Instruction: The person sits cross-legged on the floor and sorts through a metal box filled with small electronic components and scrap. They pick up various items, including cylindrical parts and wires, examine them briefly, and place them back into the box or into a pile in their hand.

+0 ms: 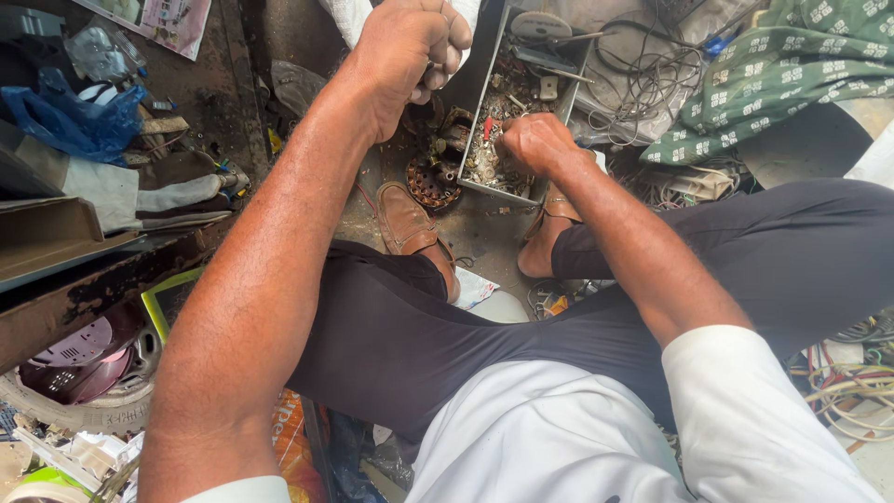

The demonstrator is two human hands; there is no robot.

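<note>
My left hand [410,47] is raised near the top of the view, its fingers curled tight around something small that I cannot make out. My right hand [535,142] reaches down into a grey metal parts tray [489,70] on the floor, fingers closed among small screws and bits beside a red-tipped piece [486,128]. Whether it grips one of them is hidden. A round rusty motor part [432,182] lies on the floor between the two hands, just left of the tray.
My legs in dark trousers and brown shoes [406,222] fill the middle. Tangled wires [643,65] and a green patterned cloth [792,65] lie at the right. A blue plastic bag [70,121], rusty metal bars and plastic scrap crowd the left.
</note>
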